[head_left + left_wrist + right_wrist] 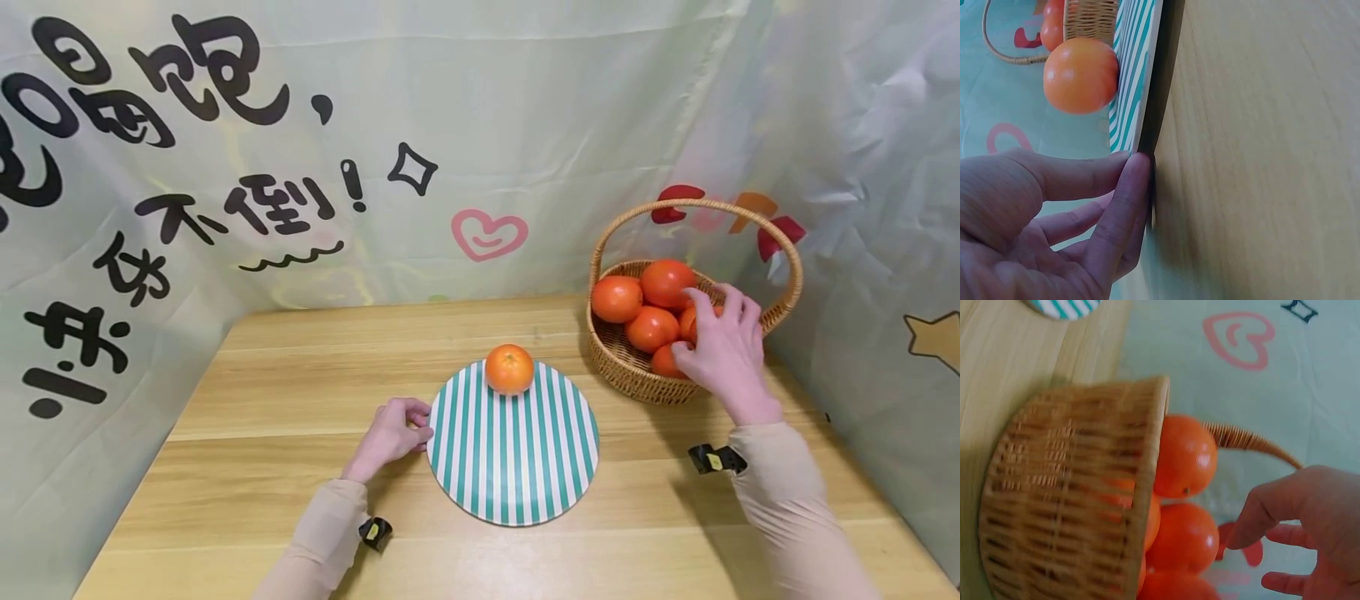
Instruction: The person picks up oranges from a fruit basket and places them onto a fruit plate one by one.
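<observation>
A round plate [513,454] with green and white stripes lies on the table, an orange [509,369] sitting near its far edge. My left hand [393,435] pinches the plate's left rim; in the left wrist view the thumb [1094,175] is on the upper side and fingers are underneath. At the right stands a wicker basket [637,382] holding several oranges [652,328]. Over its right side reaches my right hand [726,350], fingers spread and bent, with nothing between them. In the right wrist view its thumb [1250,522] is close to an orange [1185,537].
The basket's tall arched handle [793,258] rises behind the right hand. A printed cloth [390,83] hangs behind the wooden table [300,375] and along both its sides, near the basket on the right.
</observation>
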Demonstrator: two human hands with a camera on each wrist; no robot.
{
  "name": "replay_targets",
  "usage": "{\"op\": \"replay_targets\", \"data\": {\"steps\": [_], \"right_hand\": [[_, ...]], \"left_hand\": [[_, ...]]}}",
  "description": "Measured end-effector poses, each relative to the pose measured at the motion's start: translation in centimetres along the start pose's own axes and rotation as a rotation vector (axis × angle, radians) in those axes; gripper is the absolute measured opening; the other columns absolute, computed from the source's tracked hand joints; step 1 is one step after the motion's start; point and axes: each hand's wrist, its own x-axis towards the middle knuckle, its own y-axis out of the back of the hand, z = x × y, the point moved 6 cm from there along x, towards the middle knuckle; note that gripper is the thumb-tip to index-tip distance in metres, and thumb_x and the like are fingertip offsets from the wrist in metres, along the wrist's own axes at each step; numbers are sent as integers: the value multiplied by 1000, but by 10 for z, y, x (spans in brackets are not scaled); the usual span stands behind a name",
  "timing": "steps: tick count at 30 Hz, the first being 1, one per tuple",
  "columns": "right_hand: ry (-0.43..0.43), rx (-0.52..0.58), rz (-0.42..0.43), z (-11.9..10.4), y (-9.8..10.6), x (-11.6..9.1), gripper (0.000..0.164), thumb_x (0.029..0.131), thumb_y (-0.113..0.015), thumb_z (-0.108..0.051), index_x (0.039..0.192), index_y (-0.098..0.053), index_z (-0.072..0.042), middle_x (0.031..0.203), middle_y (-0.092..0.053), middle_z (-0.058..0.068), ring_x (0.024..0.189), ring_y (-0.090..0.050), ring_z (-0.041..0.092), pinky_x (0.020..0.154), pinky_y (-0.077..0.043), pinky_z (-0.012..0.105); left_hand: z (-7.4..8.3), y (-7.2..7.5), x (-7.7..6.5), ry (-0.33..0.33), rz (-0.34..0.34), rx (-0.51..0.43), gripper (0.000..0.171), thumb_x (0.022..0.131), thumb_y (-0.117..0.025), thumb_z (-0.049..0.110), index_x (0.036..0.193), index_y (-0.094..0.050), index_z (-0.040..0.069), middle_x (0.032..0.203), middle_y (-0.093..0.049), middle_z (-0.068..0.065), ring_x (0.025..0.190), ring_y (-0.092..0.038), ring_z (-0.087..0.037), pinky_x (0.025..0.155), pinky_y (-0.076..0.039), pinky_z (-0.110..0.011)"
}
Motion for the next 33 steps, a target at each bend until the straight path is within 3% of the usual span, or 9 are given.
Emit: {"op": "replay_targets", "data": {"steps": [6,10,19,25,33], "right_hand": [[-57,-12,-184,20,-1,5,74,81,-66,-14,145,-31,0,143,-13,42,126,-10,66,98,-19,80],[-87,-25,-273,27,-2,9,78,82,-68,-16,146,-27,-1,142,-11,44,122,-12,69,93,-22,81],[-98,-101,-386,36,-2,16,78,80,-69,-15,142,-26,4,133,-16,48,110,-21,72,86,-33,79],[-75,-138,-434,40,-4,20,78,77,-66,-11,141,-25,8,122,-23,49,96,-28,67,87,-34,74],[-70,-181,-468,43,-7,25,74,75,-62,-7,139,-27,6,118,-27,48,94,-32,66,85,-36,75]], "left_hand": [[-1,0,0,-2,-1,4,32,86,-70,-6,118,-66,-6,96,-65,-15,65,-65,-15,61,-62,-25],[-1,-1,0,-1,-1,-4,32,86,-70,-7,118,-66,-6,96,-64,-15,66,-65,-15,61,-63,-25],[-1,-1,0,-5,-2,-11,32,86,-70,-6,118,-66,-6,97,-64,-15,66,-65,-15,60,-62,-25],[-1,-1,0,-8,1,-16,31,85,-70,-7,117,-66,-6,96,-64,-15,66,-64,-15,60,-62,-25],[-2,-1,0,-17,1,-12,33,86,-70,-7,118,-65,-7,96,-64,-15,66,-64,-15,61,-62,-25]]}}
